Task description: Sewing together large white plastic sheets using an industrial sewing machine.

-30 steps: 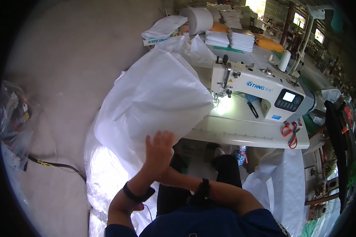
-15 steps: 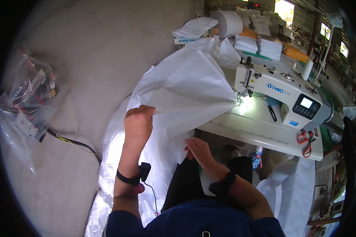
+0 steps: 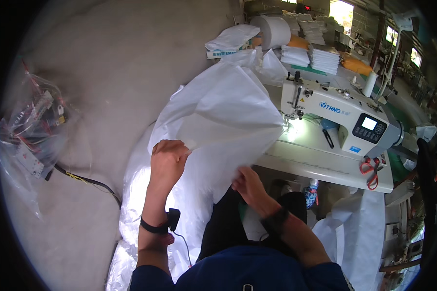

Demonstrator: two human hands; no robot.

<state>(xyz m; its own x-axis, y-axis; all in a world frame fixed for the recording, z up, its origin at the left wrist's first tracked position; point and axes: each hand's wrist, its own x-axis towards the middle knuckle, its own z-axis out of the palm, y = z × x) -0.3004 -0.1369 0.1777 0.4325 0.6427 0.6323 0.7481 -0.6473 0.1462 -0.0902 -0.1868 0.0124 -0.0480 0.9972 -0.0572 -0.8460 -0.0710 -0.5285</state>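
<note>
A large white plastic sheet (image 3: 223, 104) spreads from the sewing machine (image 3: 332, 109) toward my lap, its gathered corner lying under the machine's lit needle area. My left hand (image 3: 168, 157) is closed on an upper fold of the sheet, left of the machine, and pulls it into a taut line. Lower down, my right hand (image 3: 251, 186) has curled fingers at the sheet's near edge, just above my thighs. They look pinched on that edge, though the fingertips are partly hidden. Both wrists wear black straps.
Red-handled scissors (image 3: 370, 167) and a black snipper (image 3: 328, 138) lie on the machine table (image 3: 320, 167). Behind are a white roll (image 3: 272, 31) and stacked white bags (image 3: 324, 59). On the floor at left, a clear plastic bag (image 3: 34, 131) holds wired parts, with a black cable (image 3: 90, 180) beside it.
My right hand has moved slightly right, to the sheet's near edge. My left hand still grips the fold, a little lower. The whole view has shifted slightly.
</note>
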